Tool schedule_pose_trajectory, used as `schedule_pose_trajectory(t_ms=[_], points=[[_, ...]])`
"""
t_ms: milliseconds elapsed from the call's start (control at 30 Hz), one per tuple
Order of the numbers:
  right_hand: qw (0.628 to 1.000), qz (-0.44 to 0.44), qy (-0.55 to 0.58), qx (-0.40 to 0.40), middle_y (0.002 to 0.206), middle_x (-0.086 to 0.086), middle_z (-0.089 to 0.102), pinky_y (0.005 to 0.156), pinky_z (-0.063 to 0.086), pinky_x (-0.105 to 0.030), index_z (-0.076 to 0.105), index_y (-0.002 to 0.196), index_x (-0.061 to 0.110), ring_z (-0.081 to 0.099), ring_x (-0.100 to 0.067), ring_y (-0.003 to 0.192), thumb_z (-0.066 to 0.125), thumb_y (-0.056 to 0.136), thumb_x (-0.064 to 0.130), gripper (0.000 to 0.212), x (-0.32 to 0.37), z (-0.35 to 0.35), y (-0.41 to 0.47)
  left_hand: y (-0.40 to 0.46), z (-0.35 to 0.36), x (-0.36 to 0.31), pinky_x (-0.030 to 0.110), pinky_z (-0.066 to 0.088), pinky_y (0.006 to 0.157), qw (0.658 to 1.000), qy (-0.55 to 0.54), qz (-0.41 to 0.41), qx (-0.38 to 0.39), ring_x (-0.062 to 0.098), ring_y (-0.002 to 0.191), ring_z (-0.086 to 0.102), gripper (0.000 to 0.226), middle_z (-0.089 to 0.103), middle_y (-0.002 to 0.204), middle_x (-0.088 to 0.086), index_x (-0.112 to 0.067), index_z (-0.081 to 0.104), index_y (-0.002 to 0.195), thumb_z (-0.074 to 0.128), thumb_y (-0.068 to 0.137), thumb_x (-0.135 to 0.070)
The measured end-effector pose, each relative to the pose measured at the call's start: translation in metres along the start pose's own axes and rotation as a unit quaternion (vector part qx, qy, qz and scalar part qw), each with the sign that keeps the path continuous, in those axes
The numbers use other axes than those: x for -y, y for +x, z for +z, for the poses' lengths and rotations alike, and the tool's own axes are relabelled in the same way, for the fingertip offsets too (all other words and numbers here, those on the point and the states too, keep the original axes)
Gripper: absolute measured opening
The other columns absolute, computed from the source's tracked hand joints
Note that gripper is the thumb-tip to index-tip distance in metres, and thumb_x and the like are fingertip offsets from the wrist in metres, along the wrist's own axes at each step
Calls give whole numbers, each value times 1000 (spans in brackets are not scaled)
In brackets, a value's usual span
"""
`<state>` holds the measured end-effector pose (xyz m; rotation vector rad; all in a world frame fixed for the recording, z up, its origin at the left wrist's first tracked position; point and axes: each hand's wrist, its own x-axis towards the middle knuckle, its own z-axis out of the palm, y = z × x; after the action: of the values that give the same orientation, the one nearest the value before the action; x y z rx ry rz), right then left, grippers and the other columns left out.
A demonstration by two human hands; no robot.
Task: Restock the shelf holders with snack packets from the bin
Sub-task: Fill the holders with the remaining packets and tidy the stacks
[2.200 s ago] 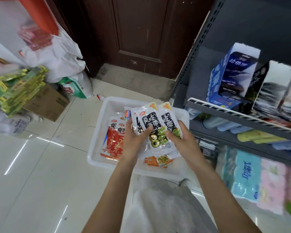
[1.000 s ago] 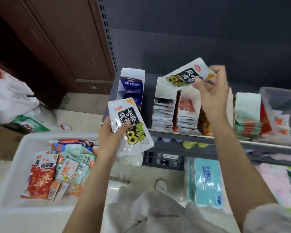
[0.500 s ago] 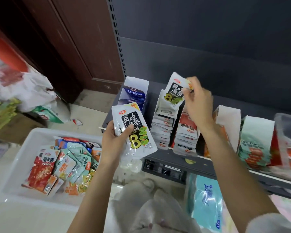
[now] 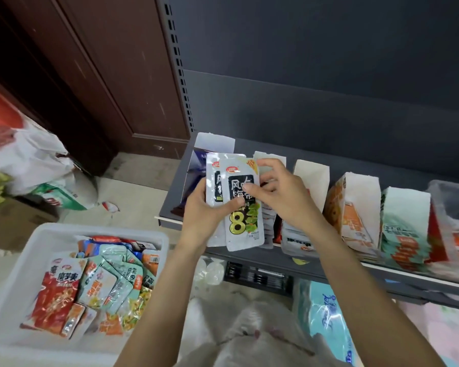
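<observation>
Mid-restock: left hand (image 4: 201, 215) has its grip clamped on two silver foil seaweed snack packets (image 4: 243, 205) held just in front of the white cardboard shelf holders (image 4: 313, 178), right hand (image 4: 281, 197) pinching the front one, so next it probably gets peeled off and slotted in, with more waiting in the white plastic bin (image 4: 19, 274).

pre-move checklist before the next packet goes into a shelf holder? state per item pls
1. Left hand grips the white packets: ok.
2. Right hand pinches the front packet's top: ok.
3. One packet separated from the stack: cannot tell, at least two overlap.
4. Matching holder behind the hands has room: cannot tell, hands hide it.
5. Neighbouring holders stand upright on the shelf: ok.
6. Bin holds more packets to restock: ok.
</observation>
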<state>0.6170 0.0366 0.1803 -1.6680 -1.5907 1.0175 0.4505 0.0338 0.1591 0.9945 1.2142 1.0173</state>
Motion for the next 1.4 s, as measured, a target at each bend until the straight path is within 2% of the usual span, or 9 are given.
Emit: schedule_pose_trajectory(t_ms=[200, 433, 600, 733, 833, 1033, 1200, 1300, 1400], points=[[981, 75, 161, -80, 92, 2, 70, 53, 49, -21, 56, 116, 19, 67, -11, 73, 72, 83, 16, 37, -9, -24, 5, 7, 1, -5, 33, 57, 79, 997, -46, -14, 63, 22, 99, 68, 49, 72, 107, 4, -14, 56, 119, 70, 76, 5], [899, -23, 314, -303, 104, 5, 68, 69, 55, -20, 57, 110, 22, 66, -9, 97, 62, 89, 6, 27, -16, -58, 10, 21, -11, -2, 36, 53, 84, 998, -61, -5, 14, 17, 97, 66, 53, 69, 110, 4, -11, 48, 123, 65, 78, 11], [952, -41, 133, -272, 95, 19, 65, 71, 52, -14, 59, 100, 15, 66, 2, 89, 63, 90, 10, 12, -29, -34, 20, 19, -18, -5, 34, 53, 85, 976, 34, 216, -20, 15, 99, 65, 42, 69, 106, -6, -25, 65, 103, 67, 78, 9], [967, -86, -28, -236, 87, 3, 69, 67, 50, -15, 61, 100, 13, 66, -5, 79, 64, 89, 17, 11, -44, -17, 23, 22, -26, -8, 29, 43, 91, 859, 192, 474, 20, 13, 101, 57, 27, 64, 93, -5, -18, 71, 90, 61, 80, 4], [951, -119, -185, -217, 88, -1, 70, 62, 40, -19, 66, 94, 12, 61, -14, 79, 64, 90, 20, 10, -53, -12, 26, 22, -25, -10, 32, 41, 93, 817, 238, 525, 1, 18, 102, 56, 26, 63, 94, -4, -19, 71, 90, 61, 84, 4], [933, -37, -351, -70, 139, -5, 48, 108, 27, -37, 69, 114, 19, 31, -25, 131, 56, 94, 27, 26, -61, -15, 27, 24, -25, -7, 37, 31, 105, 800, 296, 520, -43, 8, 103, 57, 27, 61, 93, -10, -26, 72, 84, 58, 82, -3], [992, 33, 35, -121, 117, 6, 65, 96, 45, -28, 64, 117, 23, 56, -9, 110, 46, 97, 37, 30, -16, -25, -2, 32, -16, -14, 35, 37, 90, 783, 330, 524, -68, 16, 101, 60, 38, 67, 91, -4, -22, 76, 83, 55, 75, 9], [950, 114, 288, -37, 95, -1, 73, 75, 58, -34, 63, 110, 16, 69, -18, 85, 55, 93, 32, 24, 3, -27, -16, 39, 8, -17, 37, 39, 89, 755, 329, 560, -91, 18, 101, 60, 38, 69, 91, -1, -19, 77, 84, 55, 77, 10], [917, 86, 364, -140, 91, -6, 72, 63, 57, -31, 62, 102, 14, 69, -20, 80, 66, 86, 9, 17, 1, -33, -16, 44, 36, -14, 45, 30, 106, 762, 380, 522, -57, 18, 118, 51, 44, 67, 109, -2, -20, 72, 105, 50, 77, 6]])
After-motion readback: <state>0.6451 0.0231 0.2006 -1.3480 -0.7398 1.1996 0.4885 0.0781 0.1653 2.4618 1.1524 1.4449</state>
